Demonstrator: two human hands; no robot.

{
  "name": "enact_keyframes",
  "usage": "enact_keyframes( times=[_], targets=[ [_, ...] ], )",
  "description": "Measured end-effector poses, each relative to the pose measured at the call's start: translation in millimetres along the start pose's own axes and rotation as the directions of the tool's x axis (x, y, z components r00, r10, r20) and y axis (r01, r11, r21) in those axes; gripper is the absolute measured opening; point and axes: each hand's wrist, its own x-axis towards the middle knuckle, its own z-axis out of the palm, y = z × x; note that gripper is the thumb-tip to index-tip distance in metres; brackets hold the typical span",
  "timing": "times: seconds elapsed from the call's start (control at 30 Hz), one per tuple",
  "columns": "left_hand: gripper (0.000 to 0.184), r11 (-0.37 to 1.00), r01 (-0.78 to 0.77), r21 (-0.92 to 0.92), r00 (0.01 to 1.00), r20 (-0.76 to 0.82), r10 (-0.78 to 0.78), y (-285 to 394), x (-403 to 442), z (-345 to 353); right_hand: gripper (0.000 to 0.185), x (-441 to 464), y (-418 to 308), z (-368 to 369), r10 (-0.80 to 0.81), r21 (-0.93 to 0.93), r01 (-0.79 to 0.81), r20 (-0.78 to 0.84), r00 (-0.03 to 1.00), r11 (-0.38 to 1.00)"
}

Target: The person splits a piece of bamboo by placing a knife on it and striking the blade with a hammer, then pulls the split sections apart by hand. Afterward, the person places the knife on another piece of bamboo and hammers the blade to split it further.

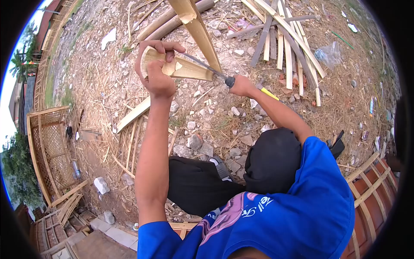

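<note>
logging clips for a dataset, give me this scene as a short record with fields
left hand: left hand holds split piece
right hand: right hand grips long tool by its dark handle
tool's far end: near the left fingertips
beyond hands: larger split length, round poles
right side: crossed strips, clear plastic bag
left side: lattice panel
ground: stones, dry straw

The one camera sat on the person's head and looked forward and down; its view was round and very wide, with black corners; the blue shirt (284, 211) was closest, at the bottom; the left hand (159, 71) and right hand (242, 86) were farther out, near the top; sky (9, 103) showed at the left edge.
</note>
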Motion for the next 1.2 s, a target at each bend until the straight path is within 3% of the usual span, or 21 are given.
enact_keyframes(
  times=[0.07, 0.17, 0.3, 0.4, 0.5, 0.53, 0.63, 0.77, 0.87, 0.93, 1.0, 1.1, 1.17, 1.2],
  targets=[
    [0.018, 0.999, 0.014, 0.047, 0.999, 0.029, -0.015, 3, -3, 1, 0.035, 6, 0, 2, 0.123, 0.316, -0.203, 0.256, 0.959, 0.927],
    [0.02, 0.998, 0.019, 0.061, 0.999, 0.035, -0.021, 5, -4, 3, 0.035, -3, 12, 13, -0.08, -0.136, 0.069, -0.079, 0.994, 0.988],
    [0.02, 0.998, 0.042, 0.036, 0.999, -0.017, -0.042, 5, -5, -2, 0.036, 3, 21, 19, -0.05, -0.212, 0.026, -0.109, 0.993, 0.977],
    [0.019, 0.999, 0.033, 0.003, 0.999, -0.034, -0.032, 2, -4, -6, 0.03, -1, 31, 20, -0.067, -0.208, 0.034, -0.154, 0.986, 0.978],
    [0.017, 0.997, -0.005, 0.079, 1.0, 0.002, 0.005, 5, -2, -8, 0.026, 1, 24, 15, 0.145, 0.033, -0.153, 0.174, 0.974, 0.988],
    [0.017, 0.997, -0.015, 0.081, 1.0, 0.016, 0.014, 3, -1, -6, 0.03, -1, 23, 16, 0.117, 0.078, -0.134, 0.191, 0.975, 0.988],
    [0.015, 0.999, -0.033, 0.002, 0.999, 0.024, 0.033, -4, 0, -1, 0.035, -22, 17, 14, -0.02, -0.351, -0.04, -0.166, 0.986, 0.936],
    [0.014, 0.999, -0.025, -0.026, 0.999, 0.041, 0.026, -6, 5, -4, 0.041, -16, 28, 13, -0.034, -0.362, -0.019, -0.139, 0.99, 0.932],
    [0.016, 0.999, -0.013, -0.045, 1.0, 0.017, 0.014, -9, 3, -6, 0.054, 1, 38, 10, -0.048, -0.247, 0.048, 0.005, 0.999, 0.968],
    [0.017, 0.999, -0.006, -0.042, 1.0, -0.014, 0.005, -6, 6, -6, 0.062, -5, 34, 8, -0.032, -0.184, 0.034, 0.014, 0.999, 0.982],
    [0.018, 0.998, -0.035, 0.051, 0.999, -0.027, 0.036, -5, 6, -5, 0.075, -14, 30, 12, -0.005, -0.217, 0.019, 0.068, 0.998, 0.976],
    [0.019, 0.999, -0.011, 0.041, 0.999, -0.046, 0.013, -1, 5, -1, 0.081, -43, -4, 10, -0.198, -0.21, 0.147, -0.244, 0.95, 0.967],
    [0.02, 0.998, -0.006, 0.069, 1.0, -0.023, 0.008, 1, 3, -3, 0.085, -38, -40, -4, -0.474, -0.225, 0.418, -0.467, 0.746, 0.88],
    [0.02, 0.996, -0.025, 0.084, 1.0, -0.003, 0.026, -1, 3, -7, 0.08, -37, -67, -14, -0.543, -0.255, 0.483, -0.476, 0.692, 0.838]
  ],
)
